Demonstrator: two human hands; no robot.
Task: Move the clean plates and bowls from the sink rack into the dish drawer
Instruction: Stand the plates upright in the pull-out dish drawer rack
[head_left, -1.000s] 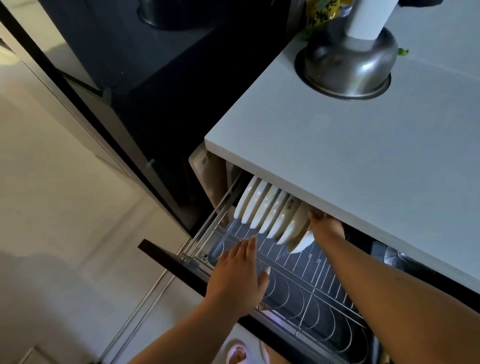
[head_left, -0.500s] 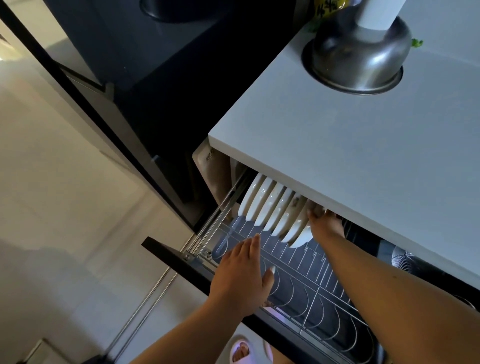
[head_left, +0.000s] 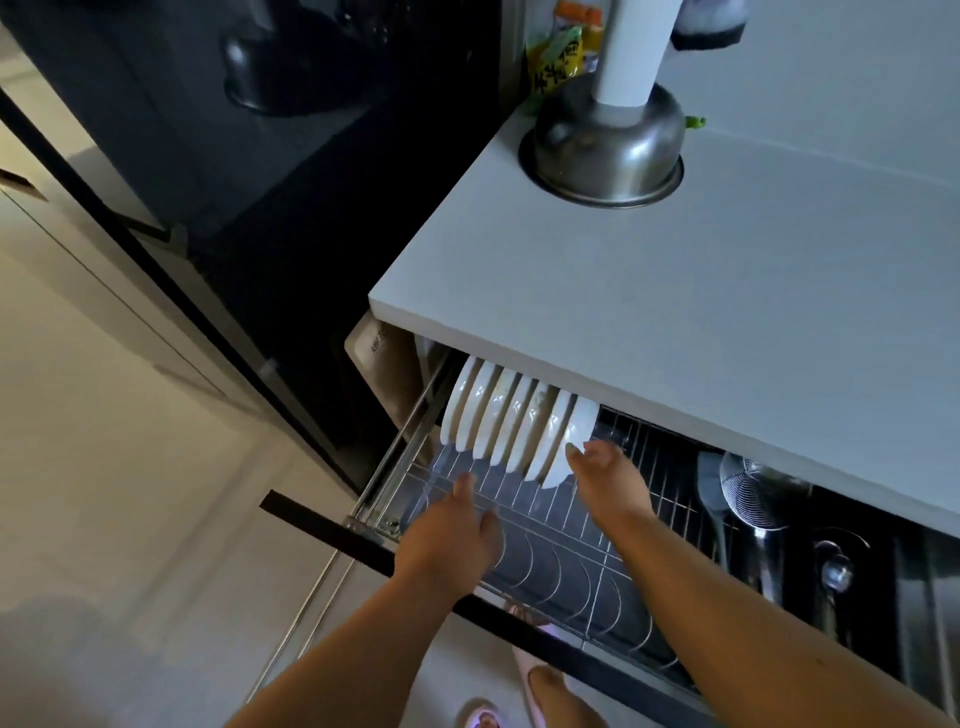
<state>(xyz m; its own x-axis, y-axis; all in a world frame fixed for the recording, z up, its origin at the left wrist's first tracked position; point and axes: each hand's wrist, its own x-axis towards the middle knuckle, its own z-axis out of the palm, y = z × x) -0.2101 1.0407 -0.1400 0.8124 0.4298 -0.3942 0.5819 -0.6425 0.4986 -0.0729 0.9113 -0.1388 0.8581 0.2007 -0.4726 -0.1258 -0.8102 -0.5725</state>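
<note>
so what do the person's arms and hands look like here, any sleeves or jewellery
Both forearms are bare as far as the frame shows, no sleeves in view. The left hand and right hand wear no gloves, and no watch, bracelet or ring is visible. Nails look short and unpainted, though the light is dim.

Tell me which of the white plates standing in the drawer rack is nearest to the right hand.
The rightmost plate, last in the upright row. The right hand is right beside it, fingertips at its face; the other plates stand further left.

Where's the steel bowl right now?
Head view, upper right: the steel bowl sits upside down on the grey counter, above the open dish drawer.
</note>
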